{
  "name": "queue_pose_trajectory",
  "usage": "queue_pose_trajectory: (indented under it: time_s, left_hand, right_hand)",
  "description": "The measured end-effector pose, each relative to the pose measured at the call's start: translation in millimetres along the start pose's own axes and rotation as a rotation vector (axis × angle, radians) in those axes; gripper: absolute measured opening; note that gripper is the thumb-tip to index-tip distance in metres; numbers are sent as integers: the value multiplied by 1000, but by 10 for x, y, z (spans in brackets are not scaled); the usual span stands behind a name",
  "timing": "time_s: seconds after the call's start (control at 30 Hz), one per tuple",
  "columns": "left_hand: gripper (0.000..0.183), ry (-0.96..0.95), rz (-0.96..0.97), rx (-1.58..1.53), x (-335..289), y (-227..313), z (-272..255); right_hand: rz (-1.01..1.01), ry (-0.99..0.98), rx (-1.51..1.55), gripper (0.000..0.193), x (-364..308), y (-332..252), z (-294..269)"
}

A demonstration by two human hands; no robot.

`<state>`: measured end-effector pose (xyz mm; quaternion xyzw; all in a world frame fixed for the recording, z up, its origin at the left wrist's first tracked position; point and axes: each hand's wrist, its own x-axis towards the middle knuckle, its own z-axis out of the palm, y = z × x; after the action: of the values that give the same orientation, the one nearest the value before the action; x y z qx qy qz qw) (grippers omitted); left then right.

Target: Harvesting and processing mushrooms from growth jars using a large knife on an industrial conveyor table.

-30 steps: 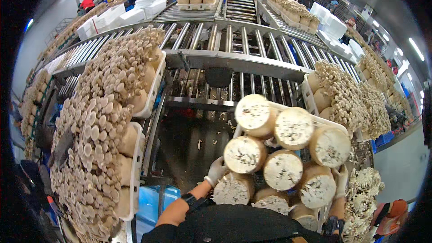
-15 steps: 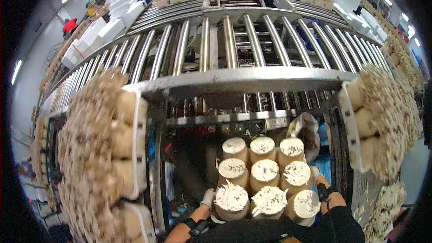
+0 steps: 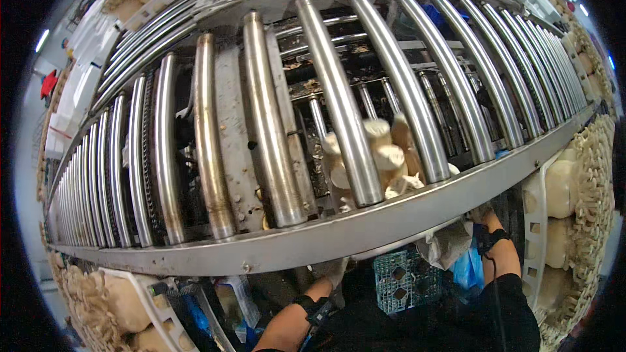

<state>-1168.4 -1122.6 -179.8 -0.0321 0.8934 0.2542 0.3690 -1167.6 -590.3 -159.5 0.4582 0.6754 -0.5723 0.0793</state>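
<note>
Under the upper roller conveyor (image 3: pixel 391 218) is a white tray (image 3: pixel 398 241), its near rim showing below the metal rail. Beige cylindrical mushroom blocks (image 3: pixel 389 156) with cut white stems on top stand in it, seen through gaps between the rollers. My left hand (image 3: pixel 336 270) is at the tray's near left corner, its fingers partly hidden by the rail. At the right end, my right hand (image 3: pixel 482 214) holds the tray's side, fingers mostly out of sight. A crumpled pale bag (image 3: pixel 447 244) hangs beside my right hand.
Trays of uncut mushrooms (image 3: pixel 557 221) stand close on my right, and another tray with mushrooms (image 3: pixel 117 300) is at lower left. A green plastic crate (image 3: pixel 401 283) and a blue bag (image 3: pixel 467 267) lie below. The steel rail (image 3: pixel 261 257) crosses above my hands.
The tray of cut mushroom blocks has moved forward from in front of me to beneath the upper rollers, both hands going with it. My view has come nearer the conveyor and tilted.
</note>
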Motion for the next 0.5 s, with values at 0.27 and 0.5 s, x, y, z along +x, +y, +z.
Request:
queue_pose_trajectory:
  time_s: [0.27, 0.5]
  left_hand:
    - [46, -210, 417, -660, -771, 1192, -845]
    - [51, -457, 430, -606, -1675, 582, -840]
  right_hand:
    - [-272, -638, -258, 30, -1768, -591, 1180]
    - [-145, -655, -160, 48, -4676, -1951, 77]
